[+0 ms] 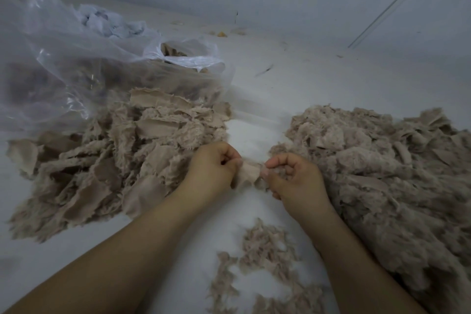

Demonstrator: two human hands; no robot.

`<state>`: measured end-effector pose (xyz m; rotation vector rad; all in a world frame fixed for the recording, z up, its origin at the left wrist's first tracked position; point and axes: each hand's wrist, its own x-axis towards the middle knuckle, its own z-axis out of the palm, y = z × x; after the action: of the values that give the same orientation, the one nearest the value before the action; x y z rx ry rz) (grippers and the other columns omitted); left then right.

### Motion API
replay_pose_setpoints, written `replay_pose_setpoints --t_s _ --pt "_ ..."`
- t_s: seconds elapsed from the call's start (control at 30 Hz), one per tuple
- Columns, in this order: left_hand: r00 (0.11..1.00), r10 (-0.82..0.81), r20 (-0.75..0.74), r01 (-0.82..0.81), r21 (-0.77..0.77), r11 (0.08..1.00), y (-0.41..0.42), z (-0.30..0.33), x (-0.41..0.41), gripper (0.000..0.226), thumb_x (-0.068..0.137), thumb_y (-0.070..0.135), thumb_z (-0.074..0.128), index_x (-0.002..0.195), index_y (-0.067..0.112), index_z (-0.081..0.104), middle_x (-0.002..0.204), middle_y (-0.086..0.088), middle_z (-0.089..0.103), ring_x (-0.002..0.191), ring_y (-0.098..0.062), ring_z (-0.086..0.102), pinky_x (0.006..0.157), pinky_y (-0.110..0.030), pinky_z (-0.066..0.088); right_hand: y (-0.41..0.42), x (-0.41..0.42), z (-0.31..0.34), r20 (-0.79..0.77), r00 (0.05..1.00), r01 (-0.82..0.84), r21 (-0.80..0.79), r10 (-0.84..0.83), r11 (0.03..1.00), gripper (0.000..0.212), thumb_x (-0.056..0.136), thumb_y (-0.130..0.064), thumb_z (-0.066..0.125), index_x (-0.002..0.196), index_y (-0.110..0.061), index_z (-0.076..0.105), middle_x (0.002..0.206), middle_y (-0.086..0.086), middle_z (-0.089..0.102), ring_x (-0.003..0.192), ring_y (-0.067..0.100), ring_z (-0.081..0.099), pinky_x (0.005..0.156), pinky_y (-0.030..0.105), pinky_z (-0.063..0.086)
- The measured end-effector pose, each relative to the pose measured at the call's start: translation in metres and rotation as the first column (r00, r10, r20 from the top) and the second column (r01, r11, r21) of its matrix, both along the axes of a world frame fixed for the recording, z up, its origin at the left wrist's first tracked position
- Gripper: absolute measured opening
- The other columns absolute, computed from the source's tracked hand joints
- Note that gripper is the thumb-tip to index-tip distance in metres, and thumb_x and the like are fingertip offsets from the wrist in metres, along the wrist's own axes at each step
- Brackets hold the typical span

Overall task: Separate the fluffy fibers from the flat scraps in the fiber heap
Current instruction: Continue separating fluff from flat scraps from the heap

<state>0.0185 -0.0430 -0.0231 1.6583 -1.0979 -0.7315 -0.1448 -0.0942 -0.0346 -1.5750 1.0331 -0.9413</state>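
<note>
We hold 1 small beige scrap (246,173) between our 2 hands, forearms reaching in from below and converging, the left hand (212,169) with fingers curled and pinching its left edge, the right hand (293,177) curled likewise and pinching its right edge with a tuft of fluff. Left of the grip lies the pile of flat scraps (107,163) with a clear plastic bag (63,58) beyond it. Right of the grip spreads the fluffy fiber heap (387,176), and below it, between our forearms, loose tufts (262,260) lie on the white surface (293,79).
</note>
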Motion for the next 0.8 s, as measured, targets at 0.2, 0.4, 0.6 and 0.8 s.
replay_pose_setpoints --t_s 0.2,0.4,0.6,0.8 --pt "0.993 0.043 -0.11 -0.044 -0.004 0.999 0.004 0.004 0.004 0.025 0.095 0.004 0.058 0.07 0.01 0.059 0.039 0.003 0.051 0.029 -0.007 0.038 0.033 -0.015 0.03 0.0 0.001 0.0 0.028 0.998 0.053 0.027 -0.053 0.998 0.016 0.089 -0.004 0.068 0.081 -0.017 0.062 0.072 0.006 0.06 0.045 0.004 0.05 0.047 0.02 0.046" --pt "0.968 0.157 0.197 -0.131 -0.138 0.982 0.005 0.011 0.016 0.02 0.088 0.009 0.066 0.069 0.013 0.061 0.05 0.005 0.055 0.044 -0.008 0.047 0.049 -0.024 0.036 0.0 0.002 -0.001 0.117 0.993 -0.018 0.12 0.004 0.993 0.014 0.091 0.0 0.064 0.086 -0.013 0.064 0.059 -0.008 0.063 0.052 0.005 0.059 0.05 0.019 0.05" --pt "0.54 0.223 0.812 -0.223 -0.118 0.968 0.015 0.017 0.021 0.004 0.085 0.01 0.061 0.085 0.012 0.057 0.089 -0.005 0.061 0.066 -0.03 0.059 0.044 -0.031 0.027 0.0 0.001 0.0 0.159 0.987 -0.061 0.152 0.037 0.986 0.017 0.089 0.002 0.064 0.085 -0.014 0.066 0.065 0.002 0.065 0.055 0.009 0.062 0.05 0.02 0.05" --pt "0.405 0.169 0.899 -0.01 -0.18 0.984 0.017 0.016 0.005 0.016 0.07 0.012 0.077 0.079 0.003 0.066 0.082 -0.015 0.059 0.057 -0.033 0.058 0.04 -0.026 0.03 0.001 0.002 0.002 0.156 0.983 -0.117 0.131 0.096 0.985 0.018 0.088 0.003 0.066 0.09 -0.015 0.065 0.063 0.001 0.068 0.053 0.011 0.063 0.05 0.02 0.049"
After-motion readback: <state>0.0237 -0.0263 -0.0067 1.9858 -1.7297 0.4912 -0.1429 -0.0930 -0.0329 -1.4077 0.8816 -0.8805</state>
